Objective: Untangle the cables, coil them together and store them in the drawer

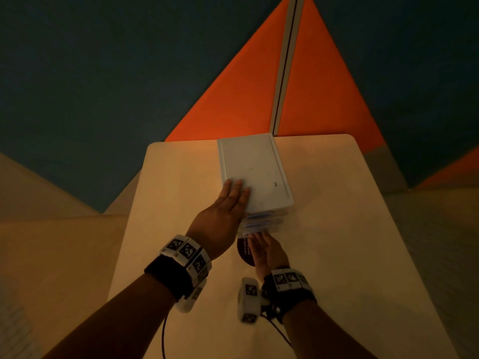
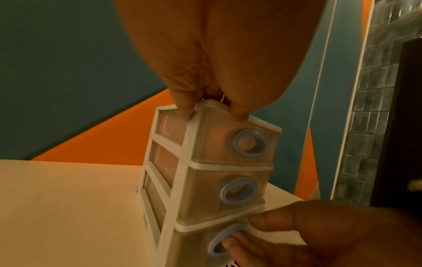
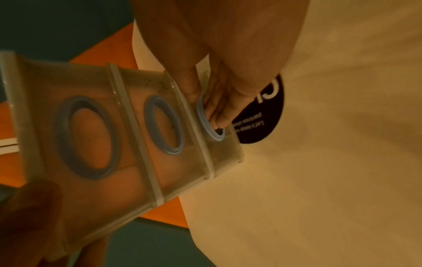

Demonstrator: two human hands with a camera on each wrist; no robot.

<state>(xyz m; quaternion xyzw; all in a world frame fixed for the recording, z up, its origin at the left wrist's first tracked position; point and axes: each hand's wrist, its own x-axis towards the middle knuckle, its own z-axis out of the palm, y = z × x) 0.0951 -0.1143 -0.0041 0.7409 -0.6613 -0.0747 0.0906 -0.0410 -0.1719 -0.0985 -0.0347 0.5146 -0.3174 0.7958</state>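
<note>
A small white drawer unit with three translucent drawers stands at the far middle of the table; it also shows in the wrist views. My left hand lies flat on its top near the front left corner, fingers straight, thumb over the edge. My right hand is at the bottom drawer, fingers hooked into its blue ring handle. No cables from the task show in any view.
A round black sticker with white text lies on the pale table just in front of the unit, under my right hand. Orange and teal partition panels stand right behind the table's far edge.
</note>
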